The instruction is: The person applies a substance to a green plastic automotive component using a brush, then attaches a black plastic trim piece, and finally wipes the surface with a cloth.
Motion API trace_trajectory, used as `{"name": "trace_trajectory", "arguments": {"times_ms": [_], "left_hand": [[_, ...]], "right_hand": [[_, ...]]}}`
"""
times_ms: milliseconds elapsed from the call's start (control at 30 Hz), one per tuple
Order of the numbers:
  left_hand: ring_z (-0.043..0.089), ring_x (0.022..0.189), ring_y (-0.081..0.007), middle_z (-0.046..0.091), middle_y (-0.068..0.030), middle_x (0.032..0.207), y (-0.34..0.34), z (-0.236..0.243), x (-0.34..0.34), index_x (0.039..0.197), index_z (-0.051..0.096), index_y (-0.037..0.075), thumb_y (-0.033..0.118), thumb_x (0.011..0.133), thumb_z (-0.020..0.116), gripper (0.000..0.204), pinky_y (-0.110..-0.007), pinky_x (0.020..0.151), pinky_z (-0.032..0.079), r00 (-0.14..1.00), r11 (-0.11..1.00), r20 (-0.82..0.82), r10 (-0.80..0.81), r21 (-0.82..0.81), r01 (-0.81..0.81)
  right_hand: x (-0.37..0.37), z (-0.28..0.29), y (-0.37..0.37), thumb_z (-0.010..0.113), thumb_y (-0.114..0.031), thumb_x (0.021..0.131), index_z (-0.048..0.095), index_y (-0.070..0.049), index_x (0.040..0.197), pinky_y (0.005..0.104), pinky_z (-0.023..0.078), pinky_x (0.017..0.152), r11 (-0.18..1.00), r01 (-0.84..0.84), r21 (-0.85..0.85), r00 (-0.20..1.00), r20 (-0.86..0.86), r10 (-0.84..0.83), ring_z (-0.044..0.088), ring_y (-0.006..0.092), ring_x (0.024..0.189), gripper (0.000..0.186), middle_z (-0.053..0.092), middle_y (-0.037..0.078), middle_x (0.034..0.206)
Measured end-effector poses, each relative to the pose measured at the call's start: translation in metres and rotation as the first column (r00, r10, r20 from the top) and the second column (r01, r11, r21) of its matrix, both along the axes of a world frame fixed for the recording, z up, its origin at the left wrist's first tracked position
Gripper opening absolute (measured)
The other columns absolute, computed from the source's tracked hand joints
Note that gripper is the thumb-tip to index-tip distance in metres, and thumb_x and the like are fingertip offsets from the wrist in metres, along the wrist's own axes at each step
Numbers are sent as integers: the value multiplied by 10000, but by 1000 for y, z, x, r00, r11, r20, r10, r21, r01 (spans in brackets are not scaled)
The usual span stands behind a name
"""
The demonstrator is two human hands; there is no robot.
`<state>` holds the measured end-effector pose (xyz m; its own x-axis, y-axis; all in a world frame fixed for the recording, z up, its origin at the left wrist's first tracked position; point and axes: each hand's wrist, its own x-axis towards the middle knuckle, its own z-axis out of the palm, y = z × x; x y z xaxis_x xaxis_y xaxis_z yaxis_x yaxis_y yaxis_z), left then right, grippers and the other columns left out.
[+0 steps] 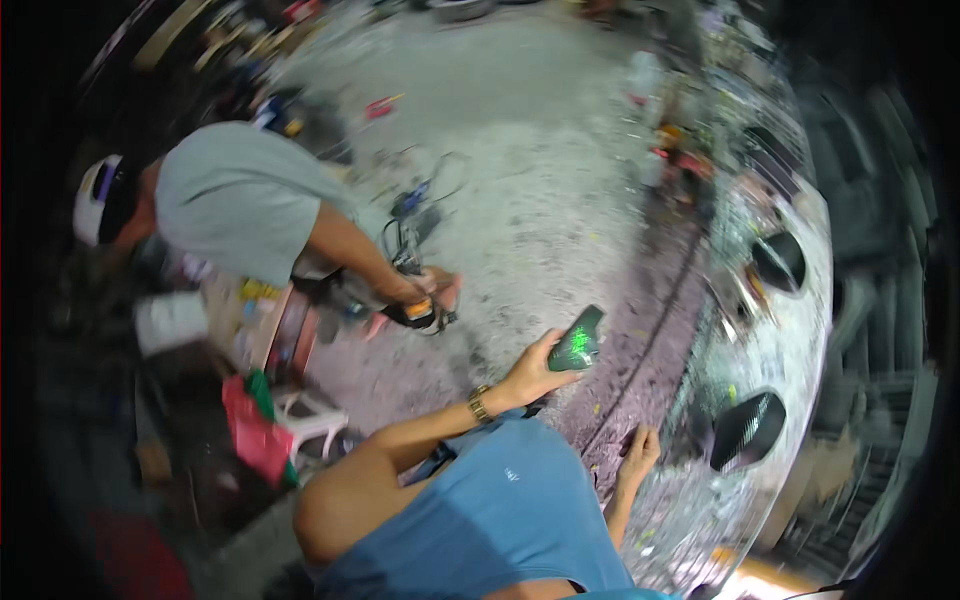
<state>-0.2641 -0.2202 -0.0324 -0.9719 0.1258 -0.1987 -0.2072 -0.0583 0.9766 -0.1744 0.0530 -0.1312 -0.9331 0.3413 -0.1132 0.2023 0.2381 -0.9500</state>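
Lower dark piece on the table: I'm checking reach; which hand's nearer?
Right: the right hand is left of the lower dark piece; the left hand, farther left, holds a dark object.

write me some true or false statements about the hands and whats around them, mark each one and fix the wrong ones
1. The left hand holds a dark object with bright green marking. True.
2. The watch is on the right wrist. False: it is on the left wrist.
3. A dark piece lies on the worktop, to the right of the right hand. True.
4. The co-worker's top is bright red. False: it is grey.
5. The worktop is on the person's left. False: it is on the right.
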Motion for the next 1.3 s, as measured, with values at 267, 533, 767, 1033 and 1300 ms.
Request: {"name": "trace_trajectory", "arguments": {"times_ms": [267, 533, 767, 1033, 1300], "left_hand": [[581, 877, -145, 622, -106, 971, -60, 9, -89, 1162, 491, -14, 107, 763, 779, 506, -308, 797, 486, 947, 944, -7, 320, -83, -319], [569, 921, -147, 612, -99, 984, -95, -16, -185, 1162, 503, -16, 131, 771, 788, 506, -311, 820, 474, 802, 798, -73, 593, -76, -598], [560, 775, -110, 614, -77, 949, -116, 8, -255, 1202, 486, -3, 116, 784, 767, 517, -259, 644, 448, 611, 602, -29, 791, -143, -786], [602, 905, -145, 634, -92, 1005, -177, -1, -317, 1219, 493, -11, 152, 784, 776, 544, -295, 805, 488, 423, 430, 84, 902, -97, -897], [551, 683, -29, 623, -22, 945, -279, -19, -357, 1234, 465, 18, 35, 812, 732, 500, -187, 509, 435, 230, 229, -19, 973, -59, -972]], "right_hand": [[-185, -54, -29, 558, -140, 965, 576, -43, 1037, 217, 343, 450, 919, -312, -242, 928, 132, 349, 443, 62, 514, 122, 534, 5, 667], [-397, -97, -58, 588, -190, 959, 591, -71, 977, 215, 398, 463, 836, -465, -292, 799, 268, 538, 502, 70, 537, 121, 572, 6, 682], [-624, -72, -96, 611, -277, 951, 624, -109, 969, 220, 396, 493, 720, -675, -163, 701, 165, 694, 529, 62, 555, 170, 626, 2, 728], [-766, -101, -195, 596, -247, 957, 610, -93, 929, 210, 390, 413, 566, -814, -132, 527, 243, 814, 495, 52, 490, 158, 600, 8, 698], [-777, -251, -191, 604, -110, 889, 660, -2, 968, 309, 484, 457, 300, -940, -163, 128, 646, 753, 613, 154, 544, 145, 671, 137, 771]]}}
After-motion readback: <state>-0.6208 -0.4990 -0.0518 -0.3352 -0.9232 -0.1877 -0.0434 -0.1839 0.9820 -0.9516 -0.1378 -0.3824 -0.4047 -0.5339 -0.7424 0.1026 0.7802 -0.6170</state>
